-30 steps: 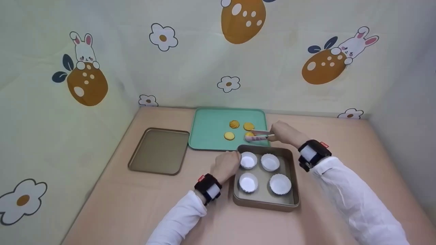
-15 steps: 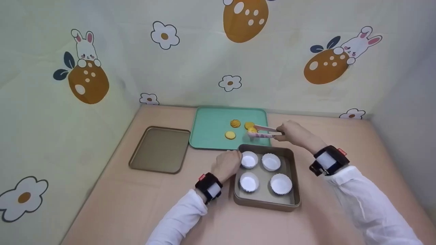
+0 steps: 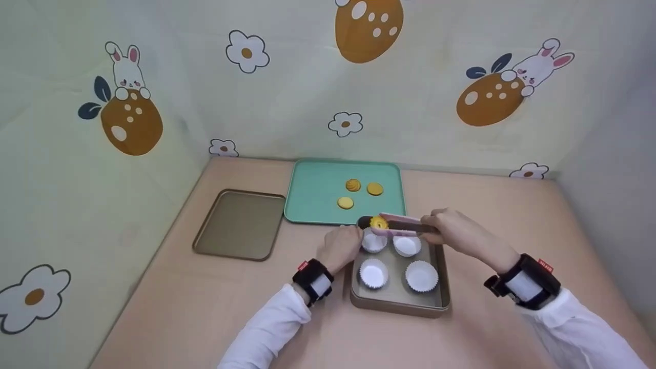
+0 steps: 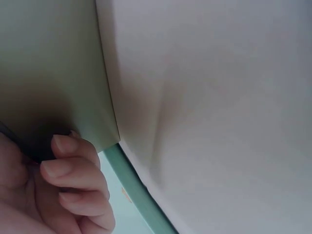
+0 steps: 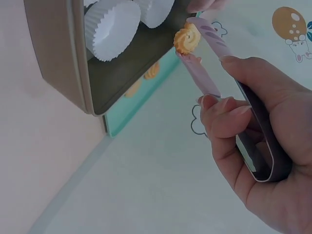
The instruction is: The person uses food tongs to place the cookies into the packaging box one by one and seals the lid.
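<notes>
In my right hand [image 3: 456, 230] I grip pink-tipped tongs [image 5: 263, 126], whose tips pinch a ring-shaped yellow cookie [image 5: 187, 39]. The cookie is held above the back left of a deep bronze tin [image 3: 402, 302]. Several white paper cups [image 3: 422, 277] sit inside the tin in two rows. My left hand [image 3: 341, 248] grips the tin's left wall near its back corner, with fingers [image 4: 80, 170] curled at the rim in the left wrist view. On the green tray [image 3: 315, 189] behind the tin lie a swirled cookie [image 3: 353, 185] and two round cookies [image 3: 375, 189].
A shallow bronze tray or lid [image 3: 238, 225] lies on the table [image 3: 215, 307] to the left, its corner beside the green tray. A patterned cloth wall [image 3: 287, 102] rises behind the table and along its sides.
My right hand has lifted the ring-shaped cookie off the green tray with the tongs and brought it toward me, over the tin. The left hand has stayed on the tin's wall.
</notes>
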{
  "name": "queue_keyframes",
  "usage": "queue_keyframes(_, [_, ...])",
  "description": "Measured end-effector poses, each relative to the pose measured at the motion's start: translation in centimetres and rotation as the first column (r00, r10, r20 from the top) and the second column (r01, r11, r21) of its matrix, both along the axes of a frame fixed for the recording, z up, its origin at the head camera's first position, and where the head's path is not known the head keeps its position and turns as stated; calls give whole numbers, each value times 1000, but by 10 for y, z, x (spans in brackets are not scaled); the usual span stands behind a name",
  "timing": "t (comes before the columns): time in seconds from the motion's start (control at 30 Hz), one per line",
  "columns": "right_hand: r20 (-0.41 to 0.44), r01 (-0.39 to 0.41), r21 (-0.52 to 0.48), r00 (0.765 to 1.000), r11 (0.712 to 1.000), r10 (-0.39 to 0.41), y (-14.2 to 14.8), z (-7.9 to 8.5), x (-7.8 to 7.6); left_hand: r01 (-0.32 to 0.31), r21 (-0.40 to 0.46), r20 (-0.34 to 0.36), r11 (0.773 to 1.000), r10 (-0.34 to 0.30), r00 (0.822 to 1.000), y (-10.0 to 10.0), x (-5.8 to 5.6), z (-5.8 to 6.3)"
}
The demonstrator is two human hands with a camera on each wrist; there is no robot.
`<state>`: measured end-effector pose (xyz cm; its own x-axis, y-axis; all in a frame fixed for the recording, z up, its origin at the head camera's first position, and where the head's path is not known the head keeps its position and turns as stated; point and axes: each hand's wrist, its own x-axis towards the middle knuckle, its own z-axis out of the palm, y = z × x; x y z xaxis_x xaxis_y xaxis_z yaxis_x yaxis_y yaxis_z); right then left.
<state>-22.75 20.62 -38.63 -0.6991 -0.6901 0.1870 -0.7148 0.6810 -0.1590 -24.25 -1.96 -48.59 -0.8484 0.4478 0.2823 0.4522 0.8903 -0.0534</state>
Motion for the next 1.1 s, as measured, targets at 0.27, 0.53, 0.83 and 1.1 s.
queue_keyframes(0.27, [20,-49,54,999,997,48,-11,-16,1,-28,50,29,998,27,999,0,1,1])
queue_keyframes(0.53, [19,-36,68,999,997,35,-17,-22,-4,-31,68,54,997,28,998,-1,1,3])
queue_keyframes(0.83, [30,-45,86,999,995,43,-20,-27,-8,-20,35,56,999,18,998,-1,1,5])
queue_keyframes(1.1, [43,-52,49,998,997,49,-11,-20,-5,6,10,-11,1000,-6,1000,-1,2,2])
